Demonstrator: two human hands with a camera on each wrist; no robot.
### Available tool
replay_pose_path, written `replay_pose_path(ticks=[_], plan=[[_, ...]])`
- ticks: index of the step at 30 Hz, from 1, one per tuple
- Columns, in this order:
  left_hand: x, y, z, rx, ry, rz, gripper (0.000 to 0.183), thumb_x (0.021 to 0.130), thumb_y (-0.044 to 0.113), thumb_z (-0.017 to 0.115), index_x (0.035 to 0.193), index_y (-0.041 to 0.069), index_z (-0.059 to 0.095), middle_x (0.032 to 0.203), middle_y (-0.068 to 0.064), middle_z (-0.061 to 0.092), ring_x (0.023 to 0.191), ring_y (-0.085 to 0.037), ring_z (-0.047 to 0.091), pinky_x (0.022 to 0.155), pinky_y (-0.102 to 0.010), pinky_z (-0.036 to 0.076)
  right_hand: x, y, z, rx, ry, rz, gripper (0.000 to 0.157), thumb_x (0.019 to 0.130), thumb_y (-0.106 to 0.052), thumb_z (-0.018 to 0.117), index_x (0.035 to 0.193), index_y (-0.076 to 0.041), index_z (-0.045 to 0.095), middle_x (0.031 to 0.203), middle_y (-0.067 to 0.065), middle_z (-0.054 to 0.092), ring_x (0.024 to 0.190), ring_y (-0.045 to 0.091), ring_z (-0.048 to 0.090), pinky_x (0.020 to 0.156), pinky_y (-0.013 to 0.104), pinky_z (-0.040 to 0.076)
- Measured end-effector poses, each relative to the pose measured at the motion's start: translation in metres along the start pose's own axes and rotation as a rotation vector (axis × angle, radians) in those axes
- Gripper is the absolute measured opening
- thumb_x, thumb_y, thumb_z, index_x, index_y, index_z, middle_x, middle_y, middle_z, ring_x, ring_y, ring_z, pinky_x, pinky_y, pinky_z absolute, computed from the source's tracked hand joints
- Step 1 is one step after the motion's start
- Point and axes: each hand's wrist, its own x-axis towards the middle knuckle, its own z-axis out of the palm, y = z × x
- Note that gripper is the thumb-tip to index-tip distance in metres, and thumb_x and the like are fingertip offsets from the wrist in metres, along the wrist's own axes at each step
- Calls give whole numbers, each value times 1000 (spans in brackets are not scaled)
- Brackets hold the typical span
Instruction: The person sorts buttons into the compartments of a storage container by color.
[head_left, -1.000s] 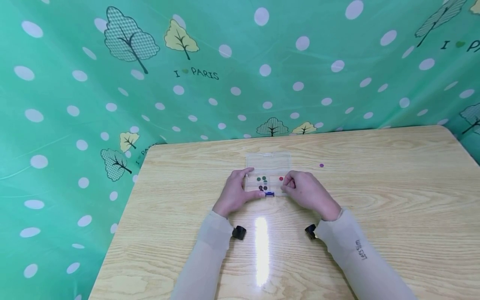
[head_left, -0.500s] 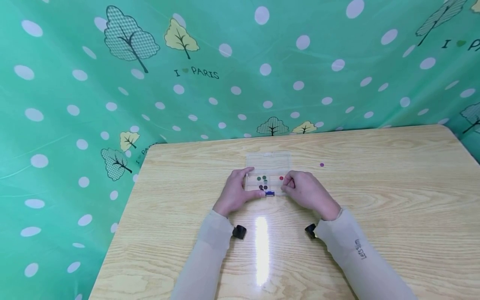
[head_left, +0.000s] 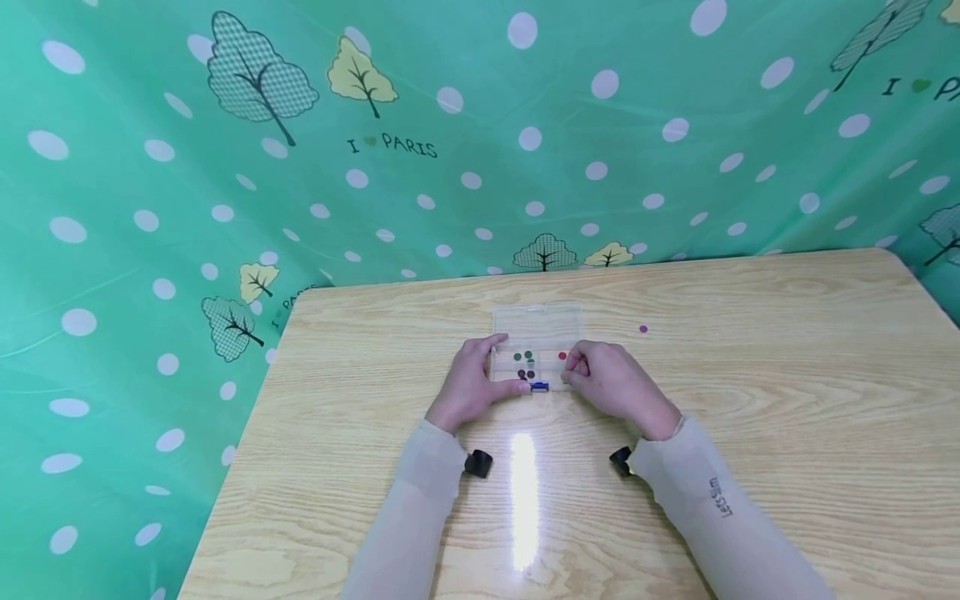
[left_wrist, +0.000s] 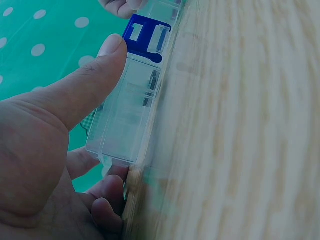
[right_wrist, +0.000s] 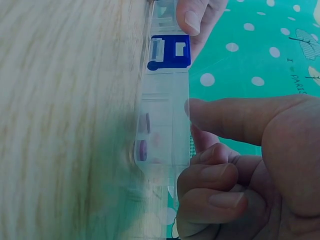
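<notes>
A small clear plastic compartment box [left_wrist: 120,112] sits on the table, its lid [head_left: 537,323] laid back. My left hand [head_left: 470,383] grips the box's left end, thumb on the front wall by a blue latch [head_left: 539,387] and fingers round the side. My right hand [head_left: 611,381] is over the right front compartment, fingers curled and thumb at the rim; whether a disc is pinched there I cannot tell. Green discs [head_left: 528,355], dark discs [head_left: 531,374] and a red disc [head_left: 562,356] lie in separate compartments. Purple discs [right_wrist: 143,150] show through the wall below my right hand.
One purple disc [head_left: 642,329] lies on the wooden table [head_left: 787,375] to the right of the box. Behind the table hangs a green dotted cloth [head_left: 450,208]. A black wrist camera [head_left: 478,463] sits at my left cuff, another [head_left: 621,462] at my right.
</notes>
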Motion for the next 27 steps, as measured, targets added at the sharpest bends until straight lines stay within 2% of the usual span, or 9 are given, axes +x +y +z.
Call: replay_pose_path(ticks=[9, 17, 27], plan=[[0, 0, -1, 1, 0, -4, 96, 70, 48, 89, 152, 26, 44, 145, -10, 45, 116, -28, 49, 101, -46, 44, 0, 0, -1, 28, -8, -11, 8, 97, -17, 67, 96, -9, 66, 73, 2, 53, 63, 17, 47, 59, 32, 41], [1, 1, 0, 8, 0, 4, 96, 71, 49, 88, 152, 26, 44, 146, -10, 44, 124, -29, 48, 106, -47, 42, -1, 5, -6, 84, -20, -20, 14, 98, -19, 64, 102, -6, 66, 73, 2, 53, 61, 17, 45, 58, 31, 40], [0, 0, 0, 9, -2, -6, 97, 71, 47, 88, 153, 24, 43, 144, -11, 45, 124, -30, 49, 107, -48, 41, 3, 16, -15, 182, 18, -39, 13, 98, -18, 65, 103, -6, 63, 76, 4, 55, 63, 18, 47, 56, 29, 40]])
